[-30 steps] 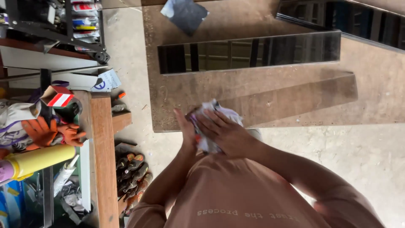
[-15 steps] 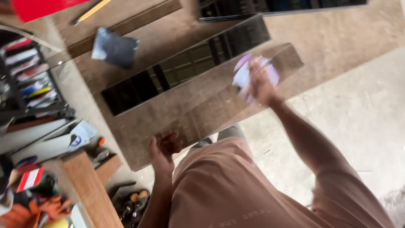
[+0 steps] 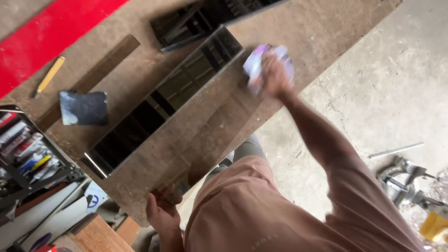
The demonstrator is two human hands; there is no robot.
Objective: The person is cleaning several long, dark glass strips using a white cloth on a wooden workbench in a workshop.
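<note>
My right hand (image 3: 273, 77) grips the crumpled cloth (image 3: 261, 60), upper centre; I'd press flat, left hand (image 3: 161, 212) clutching the glass strip (image 3: 205, 135) edge.

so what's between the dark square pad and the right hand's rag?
Head view: the long dark glass strip lies across that stretch of the brown board, between the dark square pad and the rag under the right hand.

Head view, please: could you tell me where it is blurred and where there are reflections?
Head view: motion blur smears the right hand and the crumpled cloth it grips; the left hand at the board's edge is sharper; the long dark glass strip mirrors a framework overhead; lighting is soft daylight, without hard shadows.
</note>
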